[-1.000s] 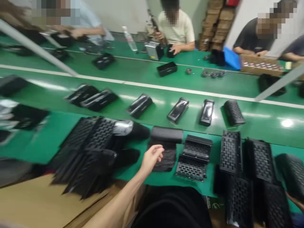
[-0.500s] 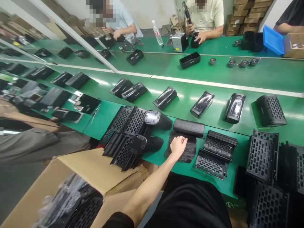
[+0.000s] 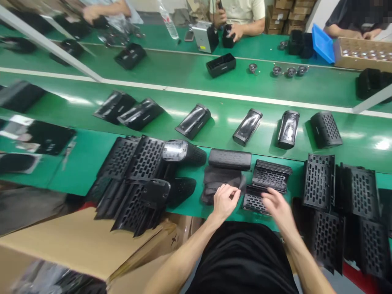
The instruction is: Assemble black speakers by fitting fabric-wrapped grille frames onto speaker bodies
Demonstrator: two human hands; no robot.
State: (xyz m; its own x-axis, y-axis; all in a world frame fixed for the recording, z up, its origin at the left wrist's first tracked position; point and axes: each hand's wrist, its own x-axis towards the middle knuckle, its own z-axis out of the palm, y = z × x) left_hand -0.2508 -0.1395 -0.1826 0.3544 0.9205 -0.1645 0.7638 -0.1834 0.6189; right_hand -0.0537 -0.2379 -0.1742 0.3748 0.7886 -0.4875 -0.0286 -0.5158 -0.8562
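My left hand [image 3: 226, 203] is closed in a pinch at the right edge of a stack of thin black cloth pieces [image 3: 214, 179]; one corner of the cloth lifts beside the fingertips. Over the lower of two black perforated shells [image 3: 254, 203] hovers my right hand [image 3: 279, 209], slightly blurred, its fingers apart with nothing seen in them. The upper perforated shell [image 3: 271, 179] lies just behind. A rolled-looking black cover piece [image 3: 229, 159] rests at the far side of the cloth stack.
Perforated black shells pile up at left [image 3: 122, 167] and right [image 3: 318, 183]. An open cardboard box [image 3: 76, 241] stands at lower left. Black speaker housings [image 3: 288, 130] sit along the green bench [image 3: 171, 106]. Across it, several people work near a blue tray [image 3: 322, 44].
My right hand has come into view over the perforated shell. My left hand's fingertips are now at a lifted cloth corner. The whole view has shifted, with the bench things further left.
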